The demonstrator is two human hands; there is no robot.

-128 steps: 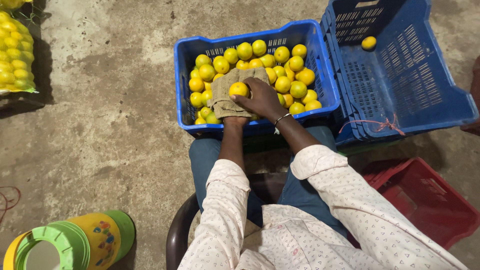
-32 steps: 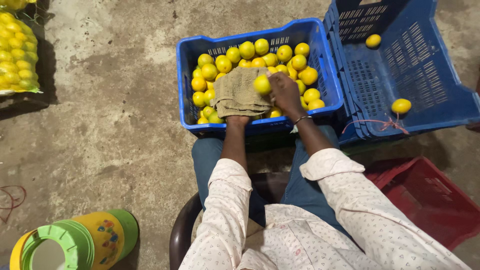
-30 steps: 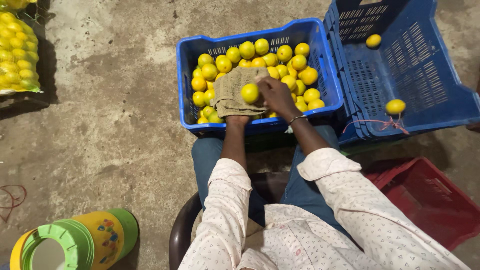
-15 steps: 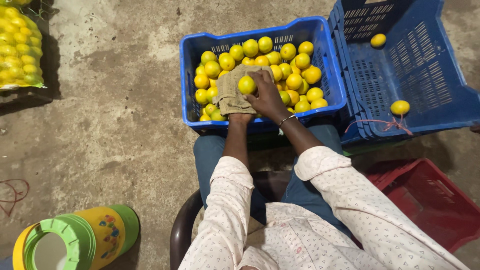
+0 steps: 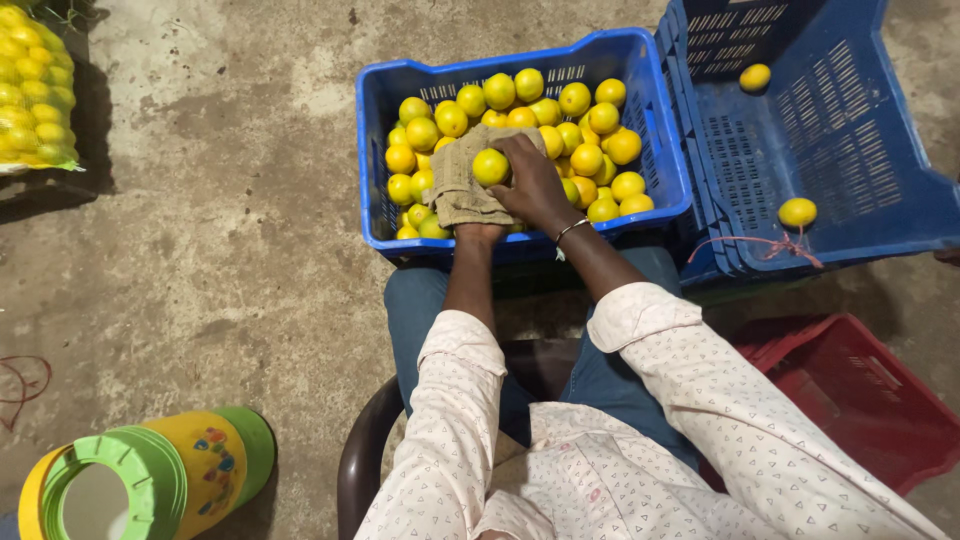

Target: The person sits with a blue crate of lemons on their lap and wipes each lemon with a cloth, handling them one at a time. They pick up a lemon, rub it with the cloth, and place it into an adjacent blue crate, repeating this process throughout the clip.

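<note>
Yellow citrus fruit fills a blue plastic crate (image 5: 668, 150) set on a stained concrete floor (image 5: 230, 230) in front of a seated person, whose right hand (image 5: 535, 185) is closed around a single yellow fruit (image 5: 490, 166), pressing it against a coarse tan cloth (image 5: 455, 185) draped over the left hand (image 5: 476, 228); that left hand is almost wholly hidden under the cloth, so whether it is open or closed cannot be told. The held fruit sits above the near middle of the full crate, touching both the cloth and the right palm. A thin bracelet (image 5: 570, 230) rings the right wrist, and the sleeves are pale with a small printed pattern. Just to the right stands a second blue crate (image 5: 850, 150), tilted and nearly bare, with one fruit high near its back wall (image 5: 755, 76) and another low on its slatted floor (image 5: 797, 212); a reddish string (image 5: 760, 243) hangs along its near rim. A red crate (image 5: 860, 390) lies at lower right. At the upper left edge a clear bag packed with the same yellow fruit (image 5: 35, 90) rests on the floor, and at lower left lies a round yellow and green container (image 5: 150, 475) with coloured dots on its side
</note>
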